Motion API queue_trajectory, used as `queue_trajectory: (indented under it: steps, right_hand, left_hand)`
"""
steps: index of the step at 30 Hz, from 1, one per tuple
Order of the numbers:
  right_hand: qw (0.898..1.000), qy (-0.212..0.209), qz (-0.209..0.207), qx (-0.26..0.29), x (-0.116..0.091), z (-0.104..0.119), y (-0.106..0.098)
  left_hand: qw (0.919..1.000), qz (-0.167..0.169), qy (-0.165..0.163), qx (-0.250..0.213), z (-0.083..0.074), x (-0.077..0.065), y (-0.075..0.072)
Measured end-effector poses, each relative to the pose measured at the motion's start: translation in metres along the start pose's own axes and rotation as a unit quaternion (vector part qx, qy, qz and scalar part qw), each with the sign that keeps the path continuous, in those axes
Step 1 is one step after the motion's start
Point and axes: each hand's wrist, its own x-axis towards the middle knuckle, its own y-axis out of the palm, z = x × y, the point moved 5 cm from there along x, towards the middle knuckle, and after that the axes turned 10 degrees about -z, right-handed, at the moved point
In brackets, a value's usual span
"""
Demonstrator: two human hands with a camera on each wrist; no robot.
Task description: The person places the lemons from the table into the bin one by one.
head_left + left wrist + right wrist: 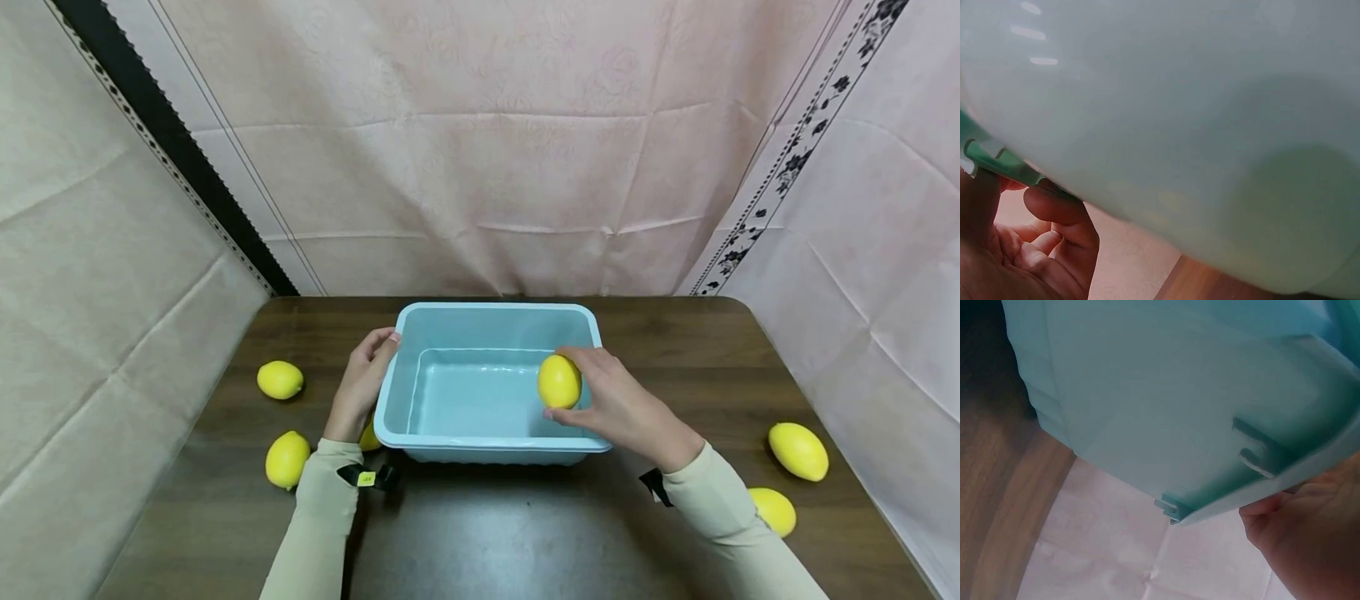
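A light blue plastic basin (495, 442) stands on the table in the head view, its inside bare. My left hand (362, 387) grips its left rim; in the left wrist view the fingers (1063, 215) curl at the edge beside the large pale outer wall (1147, 125). Over the right part of the basin, my right hand (626, 410) pinches a yellow lemon (558, 382) between thumb and fingers. The right wrist view catches this hand (1310, 531) behind the rim, with the lemon hidden by the basin wall (1129, 406).
Two lemons, one farther back (279, 380) and one nearer (288, 460), lie left of the basin. Another lemon (370, 437) is partly hidden by the left wrist. To the right lie a lemon (798, 452) and one by the sleeve (774, 511). Cloth (487, 167) hangs behind the table (510, 533).
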Motion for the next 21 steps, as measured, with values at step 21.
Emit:
queue_trajectory:
  steps: [21]
  right_hand:
    - [0.999, -0.017, 0.019, -0.048, -0.0010, 0.0018, 0.0050]
  left_hand:
    - [0.9999, -0.004, -0.006, -0.011, 0.0052, 0.0027, 0.0022]
